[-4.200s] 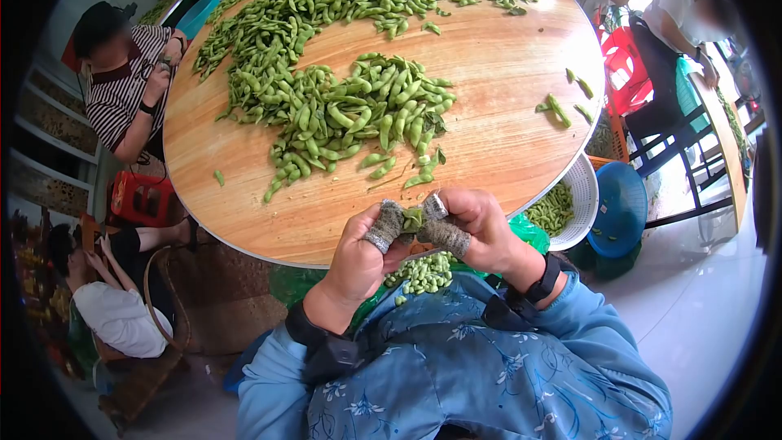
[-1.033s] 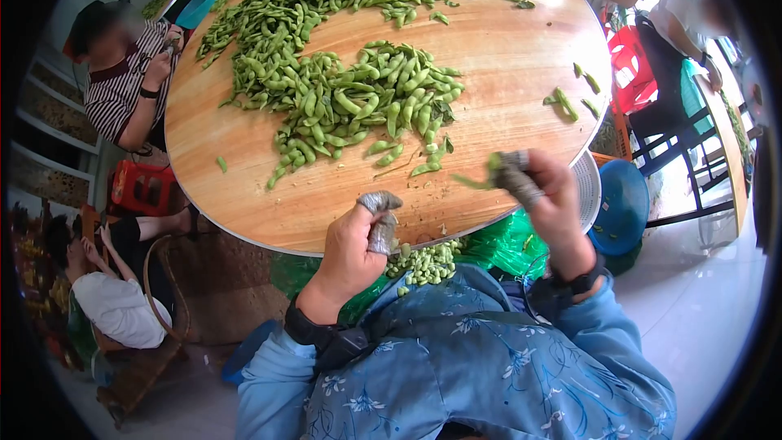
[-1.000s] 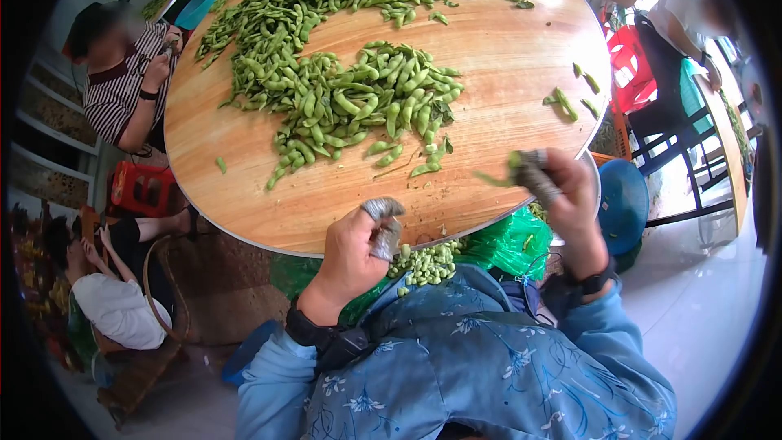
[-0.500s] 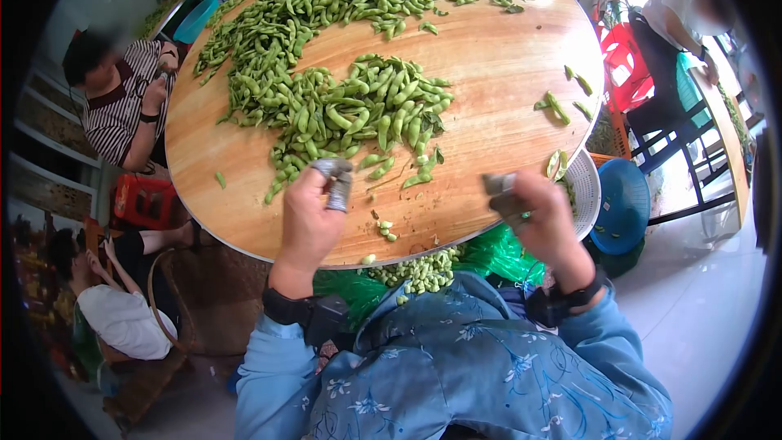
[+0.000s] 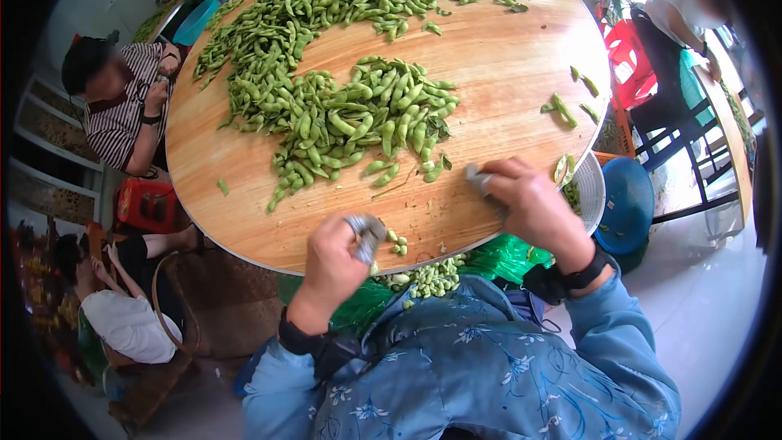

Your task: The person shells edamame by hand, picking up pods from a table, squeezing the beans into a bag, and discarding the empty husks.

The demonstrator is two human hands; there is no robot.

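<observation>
My left hand (image 5: 332,265), with grey wrappings on its fingers, hovers at the near edge of the round wooden table (image 5: 481,90). Its fingers are curled together, and what they hold, if anything, is hidden. Just right of it lie a few shelled beans (image 5: 397,243). My right hand (image 5: 533,205) reaches over the table with its fingers stretched to the left and apart, near the closest pods of the edamame pile (image 5: 326,106); nothing shows in it. More shelled beans (image 5: 432,279) rest below the edge, on green plastic (image 5: 505,257) at my lap.
A white basket (image 5: 592,195) and a blue basin (image 5: 626,204) stand at the right. A few loose pods (image 5: 562,110) lie on the table's right side. People sit to the left, one in a striped shirt (image 5: 122,106). A red stool (image 5: 147,204) is at left.
My left hand has moved right and toward me, down to the table edge. My right hand has shifted slightly left, and its fingers have gone from curled to stretched out.
</observation>
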